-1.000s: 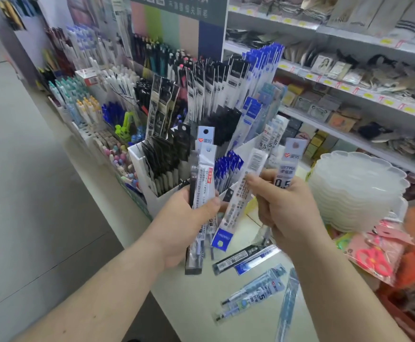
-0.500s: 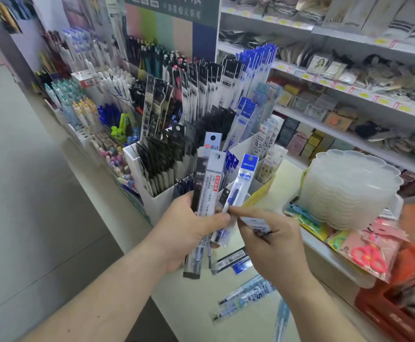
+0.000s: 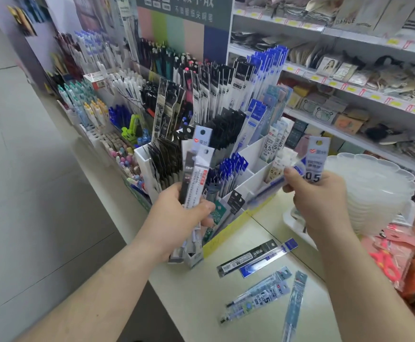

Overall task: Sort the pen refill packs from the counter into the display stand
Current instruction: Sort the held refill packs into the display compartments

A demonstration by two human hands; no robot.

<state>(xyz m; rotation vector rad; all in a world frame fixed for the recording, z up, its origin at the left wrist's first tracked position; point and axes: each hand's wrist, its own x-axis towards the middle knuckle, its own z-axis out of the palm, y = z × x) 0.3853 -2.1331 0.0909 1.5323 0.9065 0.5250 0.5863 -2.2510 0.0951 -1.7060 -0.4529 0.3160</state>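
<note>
My left hand (image 3: 179, 213) grips a bundle of refill packs (image 3: 196, 174), upright, in front of the white display stand (image 3: 251, 154). My right hand (image 3: 317, 196) holds a pale pack marked 0.5 (image 3: 315, 159) and pinches a blue refill pack (image 3: 265, 191) that slants down toward the stand's right front compartments. The stand's tiered slots are filled with black, blue and white refill packs. Several loose packs lie on the white counter (image 3: 201, 292): a black one (image 3: 247, 257), a blue one (image 3: 265, 260), pale ones (image 3: 260, 296) and a long pale one (image 3: 294, 307).
Racks of pens (image 3: 97, 95) stand to the left of the stand. A stack of clear plastic trays (image 3: 374, 191) sits right of my right hand, with pink packaged goods (image 3: 394, 257) below it. Shelves of small goods (image 3: 349, 77) run behind. The grey floor (image 3: 28, 193) lies left.
My right hand moved from beside the left-hand bundle up and right, carrying the blue pack toward the stand's right front slots. The left hand stayed with its bundle.
</note>
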